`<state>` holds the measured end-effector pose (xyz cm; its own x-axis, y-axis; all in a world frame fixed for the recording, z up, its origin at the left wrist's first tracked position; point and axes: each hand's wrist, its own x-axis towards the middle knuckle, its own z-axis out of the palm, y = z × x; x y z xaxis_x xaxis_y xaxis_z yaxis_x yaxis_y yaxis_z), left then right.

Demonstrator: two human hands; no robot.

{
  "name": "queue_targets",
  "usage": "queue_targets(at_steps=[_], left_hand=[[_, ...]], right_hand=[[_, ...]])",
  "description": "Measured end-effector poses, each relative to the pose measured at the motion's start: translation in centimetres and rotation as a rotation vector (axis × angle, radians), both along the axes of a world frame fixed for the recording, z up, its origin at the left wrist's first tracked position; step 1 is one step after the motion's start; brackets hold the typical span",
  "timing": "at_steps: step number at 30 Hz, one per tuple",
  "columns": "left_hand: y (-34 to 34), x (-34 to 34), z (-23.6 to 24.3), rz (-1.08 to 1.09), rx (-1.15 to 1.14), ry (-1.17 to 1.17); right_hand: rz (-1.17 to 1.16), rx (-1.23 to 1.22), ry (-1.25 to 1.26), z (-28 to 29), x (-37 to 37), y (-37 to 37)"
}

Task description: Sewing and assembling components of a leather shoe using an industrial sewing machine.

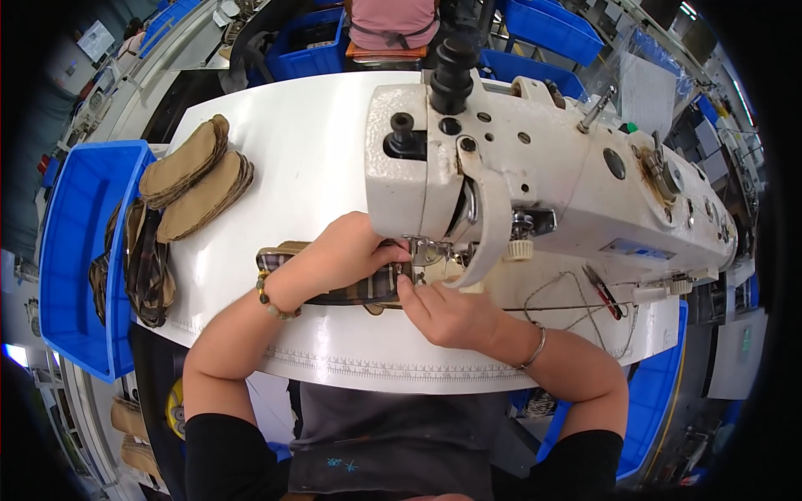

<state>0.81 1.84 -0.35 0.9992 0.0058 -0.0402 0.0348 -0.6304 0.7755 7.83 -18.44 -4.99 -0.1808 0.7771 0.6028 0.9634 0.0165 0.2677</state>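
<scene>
Sewing machine (543, 184) — left hand (347, 249), right hand (447, 313) both pinching plaid piece (359, 290), seemingly mid-seam — stacked tan panels (200, 200) likely waiting.

The left grip (351, 248) partly hides the plaid fabric piece (361, 289).

- Open white tabletop (301, 138) runs through the upper-left centre, between tan fabric stacks (188, 163) and a sewing machine (535, 184).
- The machine bars the way from centre to right.
- Snips (605, 294) lie at right, below its arm.
</scene>
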Motion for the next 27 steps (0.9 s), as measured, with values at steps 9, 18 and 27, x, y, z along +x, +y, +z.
queue_targets(at_steps=[9,18,27], left_hand=[[-0.6,-0.9,0.3,0.006,0.26,-0.185],[-1.2,-0.8,0.1,0.066,0.321,-0.18],[-1.1,-0.6,-0.3,0.069,0.355,-0.251]], right_hand=[[-0.027,-0.22,0.061,1.1,-1.0,-0.6],[0.007,-0.107,0.093,0.7,-1.1,-0.7],[-0.048,-0.151,0.127,0.7,-1.2,-0.7]])
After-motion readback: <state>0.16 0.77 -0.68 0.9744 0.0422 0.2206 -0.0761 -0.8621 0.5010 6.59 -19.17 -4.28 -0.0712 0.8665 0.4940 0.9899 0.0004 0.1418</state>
